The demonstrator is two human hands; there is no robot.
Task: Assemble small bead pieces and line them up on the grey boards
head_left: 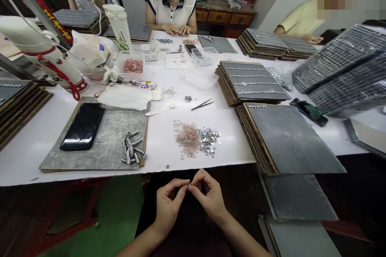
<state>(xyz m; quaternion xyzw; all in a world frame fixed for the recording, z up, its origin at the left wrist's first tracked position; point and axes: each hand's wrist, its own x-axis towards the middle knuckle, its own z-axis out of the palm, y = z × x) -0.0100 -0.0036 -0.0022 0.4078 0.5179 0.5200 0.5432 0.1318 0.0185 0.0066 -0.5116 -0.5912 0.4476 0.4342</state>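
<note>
My left hand (169,202) and my right hand (209,196) meet in front of the table's near edge, above my lap. Thumb and forefinger of each pinch a small dark metallic piece (189,184) between them; it is too small to tell its exact kind. Just beyond the hands lie a heap of tiny clear-pinkish rings (187,139) and, touching it, a pile of small silver metal discs (208,141). Black tweezers (202,105) rest farther back, near a small dark cluster of metal parts (188,98). On a grey board to the left are short stacks of silver discs (132,148).
A phone (83,126) lies on the left grey board (99,162). Stacked boards with rows of discs (253,80) and a grey-topped stack (297,136) stand right. A tub of pink pieces (132,66) and a white cup (118,26) stand farther back. Three other people sit around the table.
</note>
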